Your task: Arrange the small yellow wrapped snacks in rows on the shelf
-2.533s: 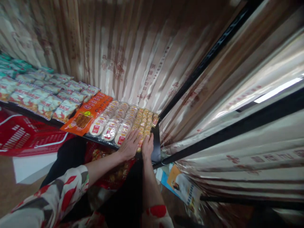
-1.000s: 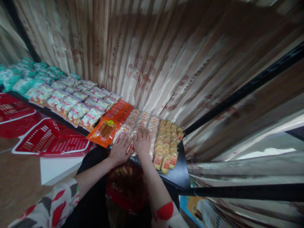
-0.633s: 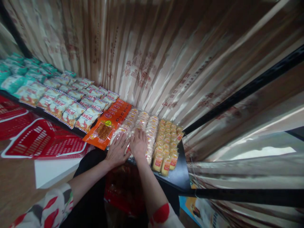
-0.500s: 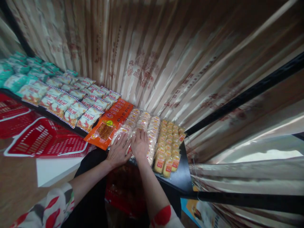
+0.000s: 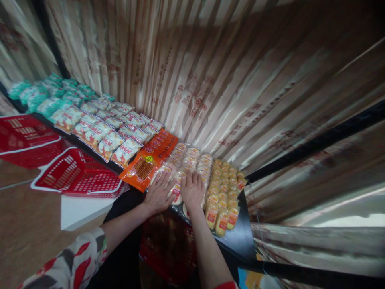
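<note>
Rows of pale, clear-wrapped buns or cakes (image 5: pixel 189 154) lie on the black shelf (image 5: pixel 242 228). My left hand (image 5: pixel 158 192) rests flat on the front of the left rows, fingers spread toward the back. Beside it, my right hand (image 5: pixel 192 189) lies palm down on the rows further right, fingers stretched out. Between the two hands shows one wrapped piece with a red label (image 5: pixel 176 194). Neither hand is closed round anything. My palms and fingers hide part of the packs beneath.
An orange snack bag (image 5: pixel 150 158) borders the pale rows on the left, with white snack bags (image 5: pixel 110 145) and green bags (image 5: pixel 49 105) beyond. Yellow wrapped cakes (image 5: pixel 222 192) stand to the right. Red baskets (image 5: pixel 75 172) sit below left. A pleated curtain (image 5: pixel 195 96) hangs behind, near a black post (image 5: pixel 315 138).
My hands have moved slightly apart, the right one shifting right over the pale packs. A red-labelled piece shows more between them. The whole view has turned a little left.
</note>
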`<state>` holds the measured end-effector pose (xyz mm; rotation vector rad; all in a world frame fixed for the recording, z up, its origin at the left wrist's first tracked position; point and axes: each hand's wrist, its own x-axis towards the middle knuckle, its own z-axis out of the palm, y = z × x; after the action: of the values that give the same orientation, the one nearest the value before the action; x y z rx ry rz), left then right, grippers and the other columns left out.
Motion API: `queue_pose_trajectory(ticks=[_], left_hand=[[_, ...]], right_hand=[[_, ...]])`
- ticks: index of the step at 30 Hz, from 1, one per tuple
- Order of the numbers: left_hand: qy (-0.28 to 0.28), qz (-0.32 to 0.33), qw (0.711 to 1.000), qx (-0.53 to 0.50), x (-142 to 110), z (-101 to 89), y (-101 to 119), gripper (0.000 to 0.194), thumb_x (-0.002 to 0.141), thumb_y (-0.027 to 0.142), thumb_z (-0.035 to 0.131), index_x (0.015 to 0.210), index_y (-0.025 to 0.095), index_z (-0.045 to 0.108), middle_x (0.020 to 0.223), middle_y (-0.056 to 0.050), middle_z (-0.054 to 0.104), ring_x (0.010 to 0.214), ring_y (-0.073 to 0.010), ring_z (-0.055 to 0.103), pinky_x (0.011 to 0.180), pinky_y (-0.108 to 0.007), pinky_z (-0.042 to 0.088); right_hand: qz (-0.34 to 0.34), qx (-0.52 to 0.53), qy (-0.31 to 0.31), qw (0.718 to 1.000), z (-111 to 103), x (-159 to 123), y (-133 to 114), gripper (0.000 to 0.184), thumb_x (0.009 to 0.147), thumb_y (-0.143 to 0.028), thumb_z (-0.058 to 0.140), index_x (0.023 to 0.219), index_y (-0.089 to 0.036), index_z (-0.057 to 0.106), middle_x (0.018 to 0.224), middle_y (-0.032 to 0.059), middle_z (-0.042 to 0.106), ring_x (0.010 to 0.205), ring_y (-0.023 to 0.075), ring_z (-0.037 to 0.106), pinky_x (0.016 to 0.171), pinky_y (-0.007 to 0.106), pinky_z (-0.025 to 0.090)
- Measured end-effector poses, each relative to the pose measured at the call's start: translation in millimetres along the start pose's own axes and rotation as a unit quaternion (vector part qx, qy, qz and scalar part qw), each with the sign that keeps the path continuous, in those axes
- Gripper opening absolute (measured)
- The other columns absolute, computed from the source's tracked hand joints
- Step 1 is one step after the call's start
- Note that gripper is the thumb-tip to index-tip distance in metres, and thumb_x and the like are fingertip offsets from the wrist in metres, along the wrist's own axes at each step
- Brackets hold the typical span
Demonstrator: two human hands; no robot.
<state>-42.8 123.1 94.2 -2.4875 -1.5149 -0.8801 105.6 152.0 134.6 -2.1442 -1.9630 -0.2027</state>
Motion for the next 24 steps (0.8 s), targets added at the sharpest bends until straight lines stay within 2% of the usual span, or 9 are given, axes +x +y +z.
queue_pose_trajectory(ticks=[5, 9, 11, 15, 19, 24], left_hand=[[0.007, 0.001, 1.0, 0.006, 1, -2.5, -7, 0.055, 0.092, 0.045, 0.044, 0.142, 0.021, 0.043, 0.15, -0.014, 0.039, 0.143, -0.0288, 0.027, 0.115, -0.049, 0.026], [0.016, -0.006, 1.0, 0.006, 0, -7.0, -16, 0.059, 0.091, 0.044, 0.045, 0.145, 0.019, 0.038, 0.151, -0.015, 0.036, 0.144, -0.0288, 0.024, 0.116, -0.049, 0.026], [0.012, -0.003, 1.0, 0.004, 2, -9.2, -17, 0.06, 0.091, 0.044, 0.045, 0.145, 0.017, 0.038, 0.151, -0.015, 0.037, 0.144, -0.0284, 0.024, 0.116, -0.049, 0.025], [0.005, -0.013, 1.0, 0.002, 16, -13.1, -11, 0.061, 0.091, 0.042, 0.043, 0.143, 0.011, 0.039, 0.151, -0.016, 0.036, 0.145, -0.0276, 0.024, 0.118, -0.047, 0.022], [-0.009, -0.007, 1.0, -0.003, 38, -10.4, 0, 0.06, 0.091, 0.044, 0.041, 0.139, 0.008, 0.044, 0.148, -0.018, 0.04, 0.143, -0.029, 0.028, 0.117, -0.048, 0.023], [-0.02, -0.009, 1.0, 0.002, 73, 7.0, 10, 0.054, 0.09, 0.038, 0.043, 0.133, 0.007, 0.052, 0.144, -0.019, 0.047, 0.139, -0.0321, 0.035, 0.114, -0.051, 0.026]], right_hand=[[-0.014, 0.009, 0.023, 1.0, 4, 1, -4, 0.05, 0.097, -0.034, 0.035, 0.14, -0.011, 0.047, 0.146, 0.0188, 0.044, 0.138, 0.0331, 0.035, 0.112, 0.048, 0.024], [-0.08, 0.037, 0.043, 0.995, 1, 11, -24, 0.049, 0.097, -0.032, 0.034, 0.14, -0.012, 0.048, 0.15, 0.0166, 0.038, 0.142, 0.0308, 0.028, 0.114, 0.046, 0.021], [-0.1, 0.047, 0.032, 0.993, -1, 19, -36, 0.049, 0.097, -0.034, 0.034, 0.14, -0.015, 0.048, 0.15, 0.0152, 0.039, 0.143, 0.0298, 0.026, 0.114, 0.046, 0.021], [-0.074, 0.039, -0.015, 0.996, -8, 42, -48, 0.05, 0.098, -0.037, 0.031, 0.143, -0.019, 0.044, 0.152, 0.0128, 0.038, 0.144, 0.0283, 0.023, 0.115, 0.045, 0.02], [-0.034, 0.012, -0.067, 0.997, -15, 64, -34, 0.053, 0.098, -0.041, 0.03, 0.146, -0.022, 0.038, 0.155, 0.0108, 0.032, 0.146, 0.0298, 0.019, 0.115, 0.046, 0.019], [0.032, -0.012, -0.097, 0.995, -14, 83, 1, 0.055, 0.098, -0.043, 0.028, 0.15, -0.023, 0.03, 0.157, 0.01, 0.026, 0.145, 0.0313, 0.019, 0.113, 0.048, 0.02]])
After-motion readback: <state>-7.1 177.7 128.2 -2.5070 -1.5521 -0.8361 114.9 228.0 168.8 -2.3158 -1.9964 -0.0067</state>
